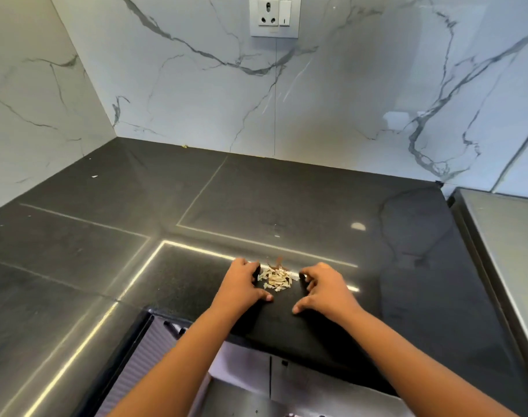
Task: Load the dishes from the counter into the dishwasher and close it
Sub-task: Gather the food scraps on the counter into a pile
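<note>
Dark counter [256,206], marble-clad corner, no dishes visible.
Left hand [244,284] and right hand [325,288] cupped, holding nothing, either side of scrap pile [276,279], probably to gather it; dishwasher [172,341] near, below.

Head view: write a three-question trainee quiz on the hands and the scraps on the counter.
1. True or false: the pile of scraps lies between the left hand and the right hand.
2. What is on the wall above the counter? A) socket and switch plate B) clock C) shelf
3. Fill in: both hands rest on the dark ____.

Key: 1 true; 2 A, the socket and switch plate; 3 counter.
</note>
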